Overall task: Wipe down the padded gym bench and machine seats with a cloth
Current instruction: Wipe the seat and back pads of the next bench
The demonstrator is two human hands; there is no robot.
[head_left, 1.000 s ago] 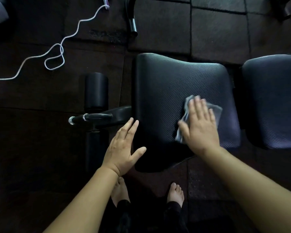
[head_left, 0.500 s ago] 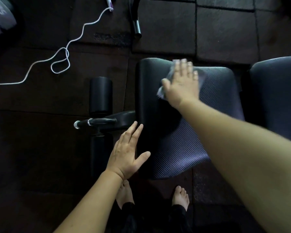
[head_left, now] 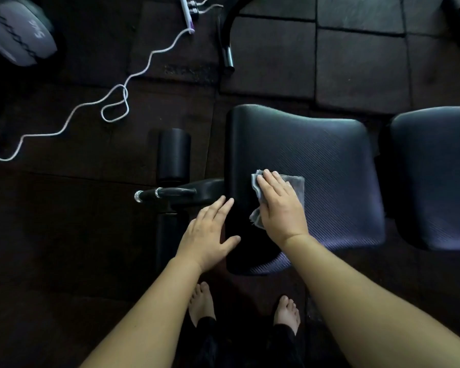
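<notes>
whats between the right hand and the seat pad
The grey cloth, pressed flat under the right hand onto the seat pad, as the head view shows.

Ribbed padded seat (head_left: 316, 160), soft cloth (head_left: 296, 185)

Dim light. Dark rubber floor tiles (head_left: 356, 70), seams showing upper right. White cable (head_left: 112, 107) snakes and loops across the floor to a power strip (head_left: 187, 11). Grey rounded object (head_left: 16, 35), top-left corner.
</notes>
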